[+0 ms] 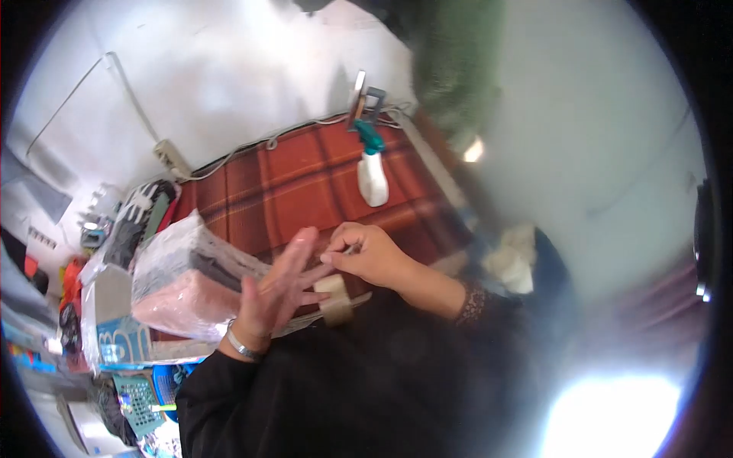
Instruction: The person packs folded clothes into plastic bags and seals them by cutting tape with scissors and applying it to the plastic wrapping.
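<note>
My left hand (276, 294) is held up with its fingers spread, a metal band around its wrist. My right hand (368, 256) is closed in a pinch at the fingers of my left hand; what lies between its fingertips, if anything, is too small to make out. Just below the left fingers is a beige roll that looks like packing tape (334, 300); whether they touch it I cannot tell. Left of my left hand stands a block-shaped package in clear plastic wrap (187, 286), grey above and pink below.
A white spray bottle with green head (372, 179) stands on the red checked cloth (267, 179). Behind are a power strip (172, 159) and cables along the wall. A crumpled white cloth or paper (511, 259) lies at right, baskets (137, 401) at lower left.
</note>
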{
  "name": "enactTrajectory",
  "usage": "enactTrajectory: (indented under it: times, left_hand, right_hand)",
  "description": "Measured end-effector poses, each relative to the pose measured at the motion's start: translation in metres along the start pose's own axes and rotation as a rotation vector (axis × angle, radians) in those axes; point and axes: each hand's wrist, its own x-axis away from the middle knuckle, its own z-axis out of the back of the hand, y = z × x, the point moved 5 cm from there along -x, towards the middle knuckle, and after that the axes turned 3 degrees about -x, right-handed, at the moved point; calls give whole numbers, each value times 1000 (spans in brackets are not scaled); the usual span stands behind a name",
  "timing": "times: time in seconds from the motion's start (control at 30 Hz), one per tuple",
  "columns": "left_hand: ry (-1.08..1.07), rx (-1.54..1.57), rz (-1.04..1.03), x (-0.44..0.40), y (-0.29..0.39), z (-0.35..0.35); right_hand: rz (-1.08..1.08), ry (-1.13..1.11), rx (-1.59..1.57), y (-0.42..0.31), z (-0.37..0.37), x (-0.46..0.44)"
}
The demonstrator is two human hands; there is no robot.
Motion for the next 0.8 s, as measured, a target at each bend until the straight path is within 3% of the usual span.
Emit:
enactTrajectory:
  times: [0.07,0.13,0.2,0.23,0.33,0.4,0.53,0.63,0.73,0.8]
  left_hand:
    - [-18,38,-6,0,0,5]
    - [12,156,-87,4,3,14]
    - [13,179,-104,7,5,17]
    - [8,176,-101,8,5,18]
    - [7,189,-105,10,5,18]
    - [5,205,-109,7,6,15]
    - [-2,182,-98,2,9,10]
    - [-26,177,-86,-3,9,7]
    - [-41,165,-73,-5,9,5]
    - [-38,161,-73,-5,9,5]
  right_hand:
    - [14,131,-170,4,27,4]
    - [-31,312,115,8,84,12]
    - [-158,453,425,27,152,28]
    - [-351,502,256,33,178,45]
    - [-471,721,606,139,299,96]
    - [-602,735,778,196,346,129]
    - [-714,779,729,229,357,156]
    - [-684,881,805,263,375,168]
    - [-470,658,992,279,382,161]
    - [-768,757,867,223,352,158]
